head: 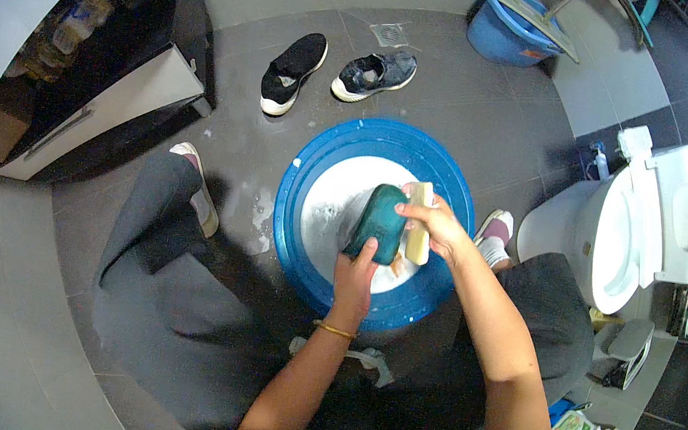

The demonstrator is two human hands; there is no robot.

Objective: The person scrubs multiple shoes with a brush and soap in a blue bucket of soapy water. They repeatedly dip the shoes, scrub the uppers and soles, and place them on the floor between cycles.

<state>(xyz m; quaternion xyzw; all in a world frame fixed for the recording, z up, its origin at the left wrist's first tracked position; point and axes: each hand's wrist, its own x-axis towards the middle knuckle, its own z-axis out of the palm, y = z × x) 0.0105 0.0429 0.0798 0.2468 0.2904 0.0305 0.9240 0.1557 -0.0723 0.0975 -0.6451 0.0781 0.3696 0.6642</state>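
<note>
Over a blue plastic basin (288, 253) of white sudsy water (336, 197), both my hands are at work on things. My left hand (355, 280) grips the lower end of a dark teal, rounded oblong item (381, 227), thumb on top; its exact kind cannot be told. My right hand (445, 230) holds a pale yellow bar (419, 229), which looks like laundry soap, upright along the right side of the teal item. The right thumb reaches across to the teal item's upper edge. Part of the bar's middle is hidden by the fingers.
Beyond the basin lie a black slip-on shoe (291, 74) and a dark grey shoe (381, 75), near a floor drain (389, 35). A blue bucket (504, 35) stands at the back wall. To the right is a toilet (607, 241); to the left, a cabinet (111, 120).
</note>
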